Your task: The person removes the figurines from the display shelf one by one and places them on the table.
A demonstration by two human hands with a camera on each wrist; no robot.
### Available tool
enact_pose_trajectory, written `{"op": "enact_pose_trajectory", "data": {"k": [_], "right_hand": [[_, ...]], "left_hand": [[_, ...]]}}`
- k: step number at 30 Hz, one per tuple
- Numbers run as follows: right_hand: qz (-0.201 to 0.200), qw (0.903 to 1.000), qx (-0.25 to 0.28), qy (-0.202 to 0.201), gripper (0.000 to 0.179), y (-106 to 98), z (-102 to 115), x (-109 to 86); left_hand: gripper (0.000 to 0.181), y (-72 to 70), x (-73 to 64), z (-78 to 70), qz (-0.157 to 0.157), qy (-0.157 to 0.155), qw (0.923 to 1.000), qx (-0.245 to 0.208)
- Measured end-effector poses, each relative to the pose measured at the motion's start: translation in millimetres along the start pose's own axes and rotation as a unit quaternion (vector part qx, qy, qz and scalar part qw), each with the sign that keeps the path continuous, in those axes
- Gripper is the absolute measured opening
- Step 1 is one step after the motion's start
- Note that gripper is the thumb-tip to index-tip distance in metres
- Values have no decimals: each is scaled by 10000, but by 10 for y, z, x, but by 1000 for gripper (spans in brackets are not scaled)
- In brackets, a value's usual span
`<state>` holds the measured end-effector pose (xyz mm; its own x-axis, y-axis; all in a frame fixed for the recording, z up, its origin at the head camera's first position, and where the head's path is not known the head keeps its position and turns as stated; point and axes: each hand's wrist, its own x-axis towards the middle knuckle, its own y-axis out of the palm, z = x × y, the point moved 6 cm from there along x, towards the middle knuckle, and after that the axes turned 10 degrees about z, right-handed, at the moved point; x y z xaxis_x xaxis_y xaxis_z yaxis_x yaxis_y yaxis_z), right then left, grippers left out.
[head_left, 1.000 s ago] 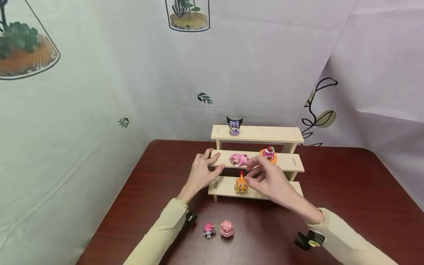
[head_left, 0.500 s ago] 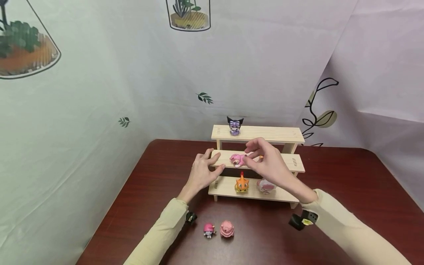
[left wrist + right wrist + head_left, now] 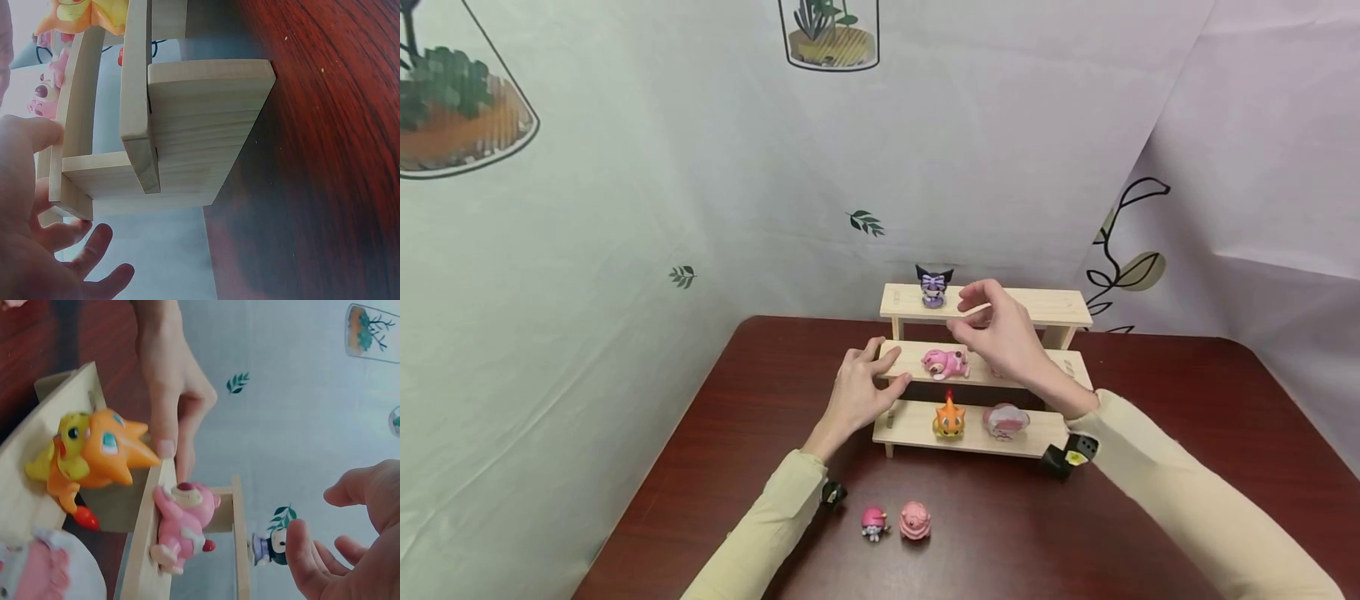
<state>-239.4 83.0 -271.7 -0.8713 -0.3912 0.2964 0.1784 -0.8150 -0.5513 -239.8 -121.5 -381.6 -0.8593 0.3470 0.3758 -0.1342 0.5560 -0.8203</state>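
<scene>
My left hand (image 3: 855,396) grips the left end of the middle board of a three-step wooden display shelf (image 3: 910,421), thumb at the front edge. In the left wrist view its fingers (image 3: 69,234) bend around the board's end. My right hand (image 3: 1003,333) hovers before the top board, fingers apart and holding nothing. Just left of it a black-and-purple figurine (image 3: 933,287) stands on that board. A pink bear figurine (image 3: 946,363) lies on the middle board. The bottom board carries an orange-and-yellow figurine (image 3: 950,420) and a white-and-pink figurine (image 3: 1005,422).
On the dark red table (image 3: 737,517), in front of the shelf, stand a small pink-capped figurine (image 3: 874,523) and a round pink figurine (image 3: 915,521). A printed cloth (image 3: 760,167) hangs behind the table.
My right hand has risen from the bottom board to the top one, uncovering the white-and-pink figurine. It now hides most of the orange-ringed figurine on the middle board. My left hand stays put.
</scene>
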Motion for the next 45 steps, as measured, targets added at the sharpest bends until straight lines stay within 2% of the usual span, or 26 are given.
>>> {"op": "enact_pose_trajectory", "data": {"k": [8,15,24,32,45], "right_hand": [[-19,9990,-195,400,45,-63,-65,193],[262,9966,-105,775,52,-71,-124,326],[407,9952,20,890,55,-59,-229,484],[661,9910,515,1040,57,-21,-300,564],[789,9896,430,1123,48,22,-285,673]], "left_hand": [[48,-13,16,-25,19,27,10000,14],[48,-13,16,-33,35,21,10000,19],[48,14,17,-14,4,44,10000,48],[47,2,5,-23,-9,84,9999,77],[47,-11,-6,-17,-7,50,10000,14]]}}
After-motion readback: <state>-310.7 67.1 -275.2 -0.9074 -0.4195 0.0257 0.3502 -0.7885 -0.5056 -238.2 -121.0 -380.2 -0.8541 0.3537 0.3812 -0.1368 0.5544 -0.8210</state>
